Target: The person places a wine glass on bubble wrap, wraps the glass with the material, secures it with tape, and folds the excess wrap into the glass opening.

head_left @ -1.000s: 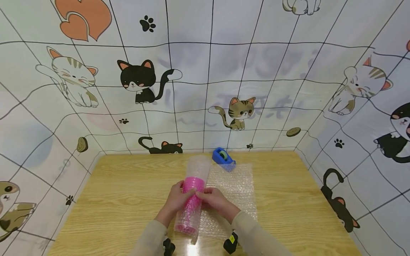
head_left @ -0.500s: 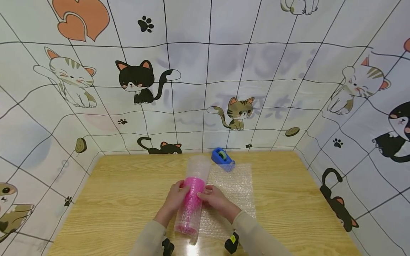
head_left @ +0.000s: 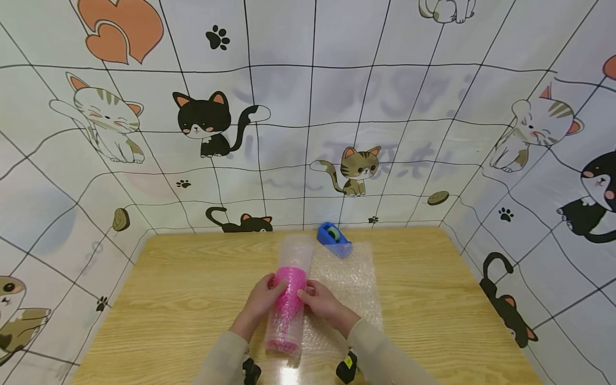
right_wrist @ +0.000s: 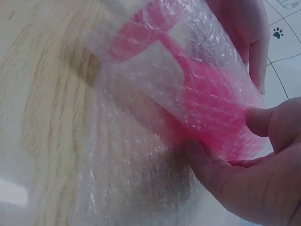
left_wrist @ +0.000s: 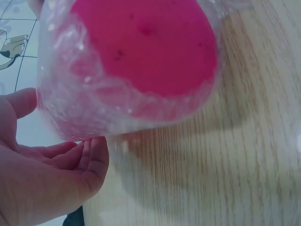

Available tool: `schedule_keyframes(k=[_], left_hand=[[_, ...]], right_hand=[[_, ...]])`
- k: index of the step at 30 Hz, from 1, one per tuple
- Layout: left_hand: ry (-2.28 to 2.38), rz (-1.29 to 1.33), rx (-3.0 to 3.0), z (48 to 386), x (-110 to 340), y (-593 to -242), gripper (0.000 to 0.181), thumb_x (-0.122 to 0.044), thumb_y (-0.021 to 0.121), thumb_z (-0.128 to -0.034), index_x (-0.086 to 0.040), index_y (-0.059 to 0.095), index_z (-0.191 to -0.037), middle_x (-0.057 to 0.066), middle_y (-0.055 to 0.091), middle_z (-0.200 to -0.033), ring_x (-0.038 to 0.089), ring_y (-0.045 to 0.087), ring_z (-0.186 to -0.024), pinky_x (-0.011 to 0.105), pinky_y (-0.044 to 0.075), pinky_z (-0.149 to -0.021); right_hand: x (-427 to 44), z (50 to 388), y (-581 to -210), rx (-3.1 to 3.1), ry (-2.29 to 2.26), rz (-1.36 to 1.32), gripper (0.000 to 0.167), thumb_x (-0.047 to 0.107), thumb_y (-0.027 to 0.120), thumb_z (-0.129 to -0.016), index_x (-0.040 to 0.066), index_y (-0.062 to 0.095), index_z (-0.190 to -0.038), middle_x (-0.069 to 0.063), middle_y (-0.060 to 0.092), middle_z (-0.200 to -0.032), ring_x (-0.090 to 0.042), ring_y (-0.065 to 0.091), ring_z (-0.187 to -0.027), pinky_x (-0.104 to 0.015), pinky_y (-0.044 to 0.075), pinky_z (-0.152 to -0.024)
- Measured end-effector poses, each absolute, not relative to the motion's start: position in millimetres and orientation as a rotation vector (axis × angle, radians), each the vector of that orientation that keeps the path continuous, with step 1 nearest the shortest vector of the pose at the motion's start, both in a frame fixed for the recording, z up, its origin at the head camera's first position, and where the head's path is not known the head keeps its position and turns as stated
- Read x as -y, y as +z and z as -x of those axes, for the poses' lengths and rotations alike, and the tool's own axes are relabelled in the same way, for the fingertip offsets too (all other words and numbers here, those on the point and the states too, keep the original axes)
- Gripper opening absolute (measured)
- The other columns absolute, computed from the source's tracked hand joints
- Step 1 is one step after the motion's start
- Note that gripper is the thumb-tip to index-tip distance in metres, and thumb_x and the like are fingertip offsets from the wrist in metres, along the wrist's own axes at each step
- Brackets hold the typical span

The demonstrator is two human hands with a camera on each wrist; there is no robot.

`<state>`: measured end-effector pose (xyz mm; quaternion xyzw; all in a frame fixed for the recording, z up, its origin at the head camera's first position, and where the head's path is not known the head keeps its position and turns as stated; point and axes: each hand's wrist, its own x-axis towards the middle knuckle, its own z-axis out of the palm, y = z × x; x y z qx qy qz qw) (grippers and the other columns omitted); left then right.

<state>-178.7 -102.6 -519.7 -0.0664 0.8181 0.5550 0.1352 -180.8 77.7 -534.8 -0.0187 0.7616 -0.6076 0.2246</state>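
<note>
A bright pink goblet (head_left: pixel 291 289) lies on its side, wrapped in a tube of clear bubble wrap (head_left: pixel 295 251). Its stem and bowl show through the film in the right wrist view, and its round foot (left_wrist: pixel 155 42) faces the left wrist camera. My left hand (head_left: pixel 262 300) grips the bundle from the left, thumb on top and fingers curled at its side. On the other side my right hand (head_left: pixel 329 306) holds it between thumb and fingers (right_wrist: pixel 204 162), near the bowl. Flat bubble wrap (head_left: pixel 346 289) runs out to the right, partly beneath my right hand.
A blue tape dispenser (head_left: pixel 334 239) stands at the table's back edge, on or against the far end of the flat sheet. The wooden table (head_left: pixel 192 299) meets a cat-print cloth (head_left: pixel 284 107) at the back and sides.
The wrapped goblet has rolled very slightly right at its near end, and the flat sheet's right edge has shifted a little left. Both hands stay on the bundle; my right thumb has shifted slightly.
</note>
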Motion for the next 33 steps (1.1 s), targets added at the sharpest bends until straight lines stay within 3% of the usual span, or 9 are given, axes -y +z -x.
schedule_keyframes(k=[13,24,33], left_hand=[[1.616,0.211,-2.359,179,101,-521,0.073,-0.041,0.057,-0.0961,0.009,0.035,-0.144,0.029,0.049,-0.138,0.043,0.053,-0.125,0.051,0.048,-0.101],[1.621,0.204,-2.335,178,102,-523,0.074,-0.042,0.059,-0.0945,0.007,0.034,-0.144,0.028,0.047,-0.141,0.043,0.049,-0.128,0.054,0.045,-0.104],[1.649,0.183,-2.324,176,104,-520,0.075,-0.039,0.065,-0.0909,0.006,0.036,-0.143,0.026,0.049,-0.139,0.041,0.052,-0.124,0.052,0.048,-0.101]], right_hand=[[-81,178,-538,-2.053,-1.707,0.138,0.058,0.026,0.046,-0.104,-0.007,0.028,-0.148,-0.026,0.054,-0.135,-0.038,0.057,-0.123,-0.047,0.051,-0.100],[-82,177,-543,-2.088,-1.676,0.129,0.062,0.033,0.044,-0.104,0.000,0.022,-0.152,-0.024,0.044,-0.145,-0.042,0.046,-0.133,-0.052,0.046,-0.104],[-85,178,-547,-2.096,-1.674,0.167,0.062,0.031,0.039,-0.106,-0.001,0.015,-0.154,-0.029,0.037,-0.150,-0.045,0.039,-0.138,-0.056,0.039,-0.109]])
